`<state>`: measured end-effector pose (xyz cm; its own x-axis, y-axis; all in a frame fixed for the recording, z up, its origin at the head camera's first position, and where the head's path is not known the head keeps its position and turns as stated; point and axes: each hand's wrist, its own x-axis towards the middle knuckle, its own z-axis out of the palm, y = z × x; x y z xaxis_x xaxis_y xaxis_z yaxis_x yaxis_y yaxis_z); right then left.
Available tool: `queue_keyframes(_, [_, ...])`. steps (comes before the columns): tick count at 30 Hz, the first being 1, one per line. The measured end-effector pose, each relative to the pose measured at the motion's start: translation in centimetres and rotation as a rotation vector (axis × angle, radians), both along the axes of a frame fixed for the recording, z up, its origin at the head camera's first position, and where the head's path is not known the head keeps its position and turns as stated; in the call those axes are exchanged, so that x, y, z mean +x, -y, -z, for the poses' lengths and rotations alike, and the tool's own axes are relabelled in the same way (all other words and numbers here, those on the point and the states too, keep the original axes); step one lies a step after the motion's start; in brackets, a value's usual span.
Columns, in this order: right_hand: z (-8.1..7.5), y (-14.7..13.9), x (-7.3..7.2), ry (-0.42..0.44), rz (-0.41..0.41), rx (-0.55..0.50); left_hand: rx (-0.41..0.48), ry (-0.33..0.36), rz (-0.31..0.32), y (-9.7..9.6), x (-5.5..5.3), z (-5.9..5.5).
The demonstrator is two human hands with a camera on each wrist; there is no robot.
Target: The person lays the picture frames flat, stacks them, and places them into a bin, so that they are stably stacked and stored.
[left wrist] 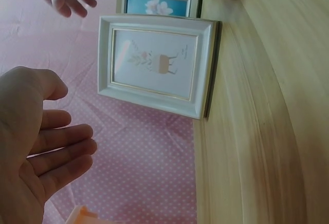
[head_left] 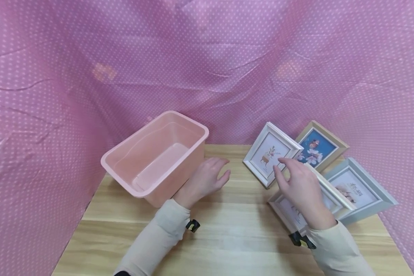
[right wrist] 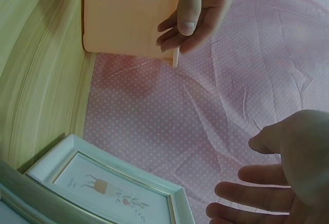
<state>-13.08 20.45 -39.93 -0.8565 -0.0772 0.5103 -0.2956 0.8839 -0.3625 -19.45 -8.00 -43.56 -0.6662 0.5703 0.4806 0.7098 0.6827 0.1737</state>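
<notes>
My right hand (head_left: 301, 188) hovers over a group of standing picture frames, fingers loosely bent and holding nothing. Left of its fingertips is a white picture frame (head_left: 267, 155) with a deer print. Behind that stands a tan picture frame (head_left: 331, 147) with a blue flower picture. A grey-blue picture frame (head_left: 376, 195) is on the right. Partly hidden under the hand and wrist is a pale picture frame (head_left: 283, 211) at the front. My left hand (head_left: 204, 179) is beside the pink plastic tub (head_left: 179, 184), its fingers relaxed around nothing; the left wrist view shows its palm (left wrist: 31, 142).
The tub stands at the back left of the wooden table (head_left: 234, 230), and its visible inside holds nothing. A pink dotted cloth (head_left: 207, 76) hangs behind and along both sides. Black straps (head_left: 193, 225) sit at the wrists.
</notes>
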Motion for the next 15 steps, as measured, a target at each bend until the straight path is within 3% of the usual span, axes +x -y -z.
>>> queue_keyframes(15, [0.6,-1.6,1.2,-0.067,-0.009,-0.063,0.009,0.11,0.037,-1.4,0.0,0.9])
